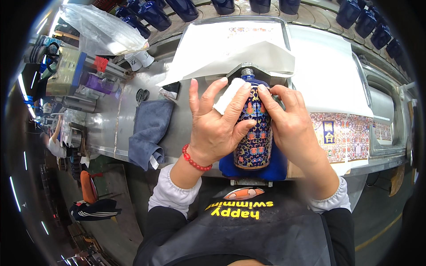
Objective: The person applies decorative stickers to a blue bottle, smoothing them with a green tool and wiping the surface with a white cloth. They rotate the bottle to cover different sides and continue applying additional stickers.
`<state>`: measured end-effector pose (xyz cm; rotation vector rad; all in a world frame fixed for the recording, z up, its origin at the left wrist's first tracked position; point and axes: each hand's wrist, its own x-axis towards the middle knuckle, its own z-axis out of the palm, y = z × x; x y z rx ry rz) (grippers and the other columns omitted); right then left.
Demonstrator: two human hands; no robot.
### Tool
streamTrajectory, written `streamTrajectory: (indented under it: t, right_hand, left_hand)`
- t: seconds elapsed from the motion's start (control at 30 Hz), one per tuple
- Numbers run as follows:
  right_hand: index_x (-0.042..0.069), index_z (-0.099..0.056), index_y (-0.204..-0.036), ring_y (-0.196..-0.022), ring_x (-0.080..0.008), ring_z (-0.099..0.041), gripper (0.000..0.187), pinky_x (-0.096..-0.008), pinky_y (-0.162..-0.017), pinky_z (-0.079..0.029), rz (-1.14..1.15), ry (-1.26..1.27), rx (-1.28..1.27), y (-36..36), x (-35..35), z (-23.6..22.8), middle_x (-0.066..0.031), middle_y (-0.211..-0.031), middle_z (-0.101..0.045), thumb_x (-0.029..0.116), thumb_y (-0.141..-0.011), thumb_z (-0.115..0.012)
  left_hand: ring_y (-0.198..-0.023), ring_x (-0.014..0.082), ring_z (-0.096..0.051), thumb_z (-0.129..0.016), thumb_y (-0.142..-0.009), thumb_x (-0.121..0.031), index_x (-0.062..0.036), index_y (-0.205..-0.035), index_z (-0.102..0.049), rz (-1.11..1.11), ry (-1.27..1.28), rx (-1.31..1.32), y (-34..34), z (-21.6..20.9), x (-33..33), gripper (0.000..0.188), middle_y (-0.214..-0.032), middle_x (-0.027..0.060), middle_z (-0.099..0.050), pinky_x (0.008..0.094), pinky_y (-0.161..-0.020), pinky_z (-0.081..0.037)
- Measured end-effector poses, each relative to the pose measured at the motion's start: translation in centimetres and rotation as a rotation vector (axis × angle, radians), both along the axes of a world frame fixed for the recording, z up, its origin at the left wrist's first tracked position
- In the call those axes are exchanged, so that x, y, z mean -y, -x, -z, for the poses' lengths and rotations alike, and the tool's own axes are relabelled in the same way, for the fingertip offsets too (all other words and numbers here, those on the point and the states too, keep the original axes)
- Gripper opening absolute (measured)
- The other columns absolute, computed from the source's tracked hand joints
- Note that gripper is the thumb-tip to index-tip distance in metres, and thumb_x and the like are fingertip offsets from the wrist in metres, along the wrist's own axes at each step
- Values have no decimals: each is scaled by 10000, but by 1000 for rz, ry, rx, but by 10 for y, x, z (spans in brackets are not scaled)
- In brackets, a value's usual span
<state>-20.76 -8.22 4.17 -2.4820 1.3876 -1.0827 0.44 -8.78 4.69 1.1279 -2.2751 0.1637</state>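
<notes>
A dark blue bottle [253, 146] covered in a colourful floral pattern lies with its neck pointing away from me, on a blue pad [228, 167]. My left hand [217, 122] holds a folded white cloth [229, 95] between its fingers, index fingertip at the bottle's left shoulder and thumb across its front. The other fingers spread out to the left. My right hand [290, 119] grips the bottle's right side, its index fingertip pressed near the shoulder. Behind the neck is a grey metal bracket [266, 75].
White paper sheets [319, 66] cover trays beyond the bottle. Patterned decal sheets [341, 137] lie at right. On the metal table at left are a blue-grey towel [151, 126], scissors [142, 95] and a clear plastic bag [100, 29]. Several dark blue bottles [154, 15] stand along the far conveyor.
</notes>
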Motion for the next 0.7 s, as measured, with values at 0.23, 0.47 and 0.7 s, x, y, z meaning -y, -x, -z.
streamTrajectory:
  t: [0.23,0.47,0.7]
  right_hand:
    - [25,-615,-1347,-1060,-349,-576,521,-432,-894,-515,5,16,3,-1,-1,0,-163,-1194,-588,-11,-828,-652]
    - [17,-595,-1372,-1082,-371,-572,602,-443,-947,-501,-9,-2,40,1,-3,2,-174,-1213,-579,-76,-779,-635]
    - [22,-581,-1396,-1137,-391,-558,640,-455,-995,-483,-35,-27,74,3,-6,8,-204,-1265,-561,-97,-768,-622]
  left_hand:
    - [-1333,315,-477,-570,-999,-525,-89,-1384,-647,1,-4,-19,-1,1,0,586,-1298,88,-679,610,-1224,-124]
    - [-1355,352,-455,-583,-1002,-504,-59,-1397,-626,7,-50,-97,0,8,-3,597,-1329,121,-666,605,-1215,-138]
    - [-1356,376,-449,-570,-1007,-516,-41,-1390,-622,2,-76,-117,1,8,-5,613,-1349,147,-649,619,-1203,-147]
